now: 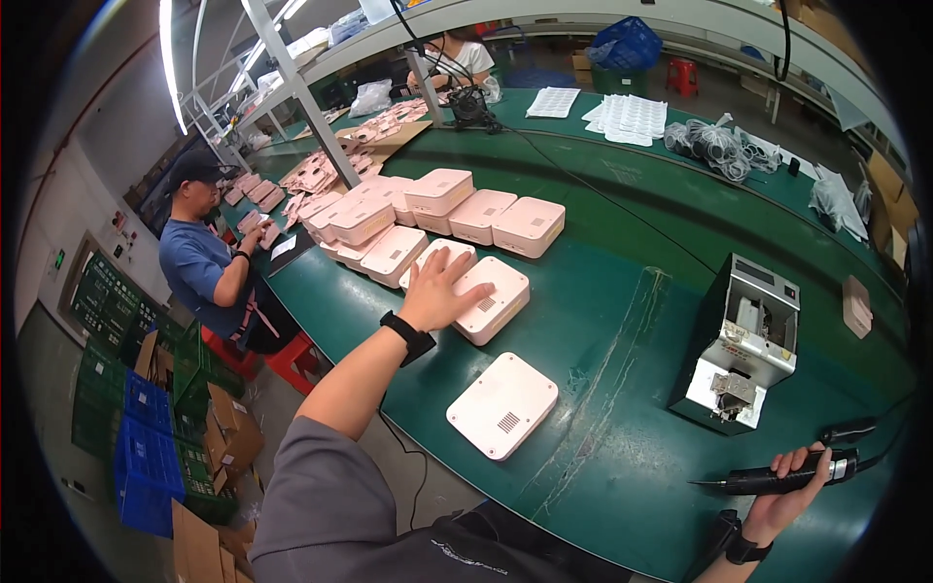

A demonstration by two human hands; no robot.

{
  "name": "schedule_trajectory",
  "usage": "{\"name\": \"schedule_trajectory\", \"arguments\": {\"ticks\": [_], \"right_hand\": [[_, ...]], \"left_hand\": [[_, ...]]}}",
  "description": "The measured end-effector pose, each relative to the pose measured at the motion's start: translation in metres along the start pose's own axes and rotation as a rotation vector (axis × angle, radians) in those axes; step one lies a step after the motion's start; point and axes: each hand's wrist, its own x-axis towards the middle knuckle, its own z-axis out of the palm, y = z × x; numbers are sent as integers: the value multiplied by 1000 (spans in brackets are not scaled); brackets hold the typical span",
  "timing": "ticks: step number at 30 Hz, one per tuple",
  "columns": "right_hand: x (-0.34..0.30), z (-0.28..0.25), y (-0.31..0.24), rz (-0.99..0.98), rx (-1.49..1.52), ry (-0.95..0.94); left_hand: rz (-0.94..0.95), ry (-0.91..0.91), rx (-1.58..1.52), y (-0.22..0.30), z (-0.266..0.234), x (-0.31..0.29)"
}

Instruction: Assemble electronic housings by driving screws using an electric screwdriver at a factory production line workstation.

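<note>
While my left hand [437, 296] is resting, fingers spread, on two boxes [500, 309] at mid-frame, my right hand [789, 500] is gripping a screwdriver [753, 481], lower right; I am seeing another box [502, 406] lying below centre, a machine [746, 352] standing right.

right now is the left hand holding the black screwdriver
No, the right hand holds the black screwdriver, while the left hand is spread over pink boxes.

You are wearing a grey sleeve [335, 476] and a black wristband [408, 337] — the table [632, 496] is showing dark green, the boxes [530, 226] pale pink with dark grilles [508, 422], your screwdriver [777, 480] black and silver.
</note>
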Motion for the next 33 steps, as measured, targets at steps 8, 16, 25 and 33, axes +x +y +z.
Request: {"name": "schedule_trajectory", "arguments": {"ticks": [8, 16, 25, 33], "right_hand": [[0, -1, -1, 28, 18, -3], [-1, -1, 1, 52, 47, -68], [6, -25, -4, 45, 53, -58], [1, 7, 2, -12, 37, -207]], "left_hand": [[-34, 23, -1, -14, 9, 23], [-187, 86, -34, -9, 8, 21], [293, 14, -471, 48, -43, -92], [561, -135, -336, 98, -40, -158]]}}
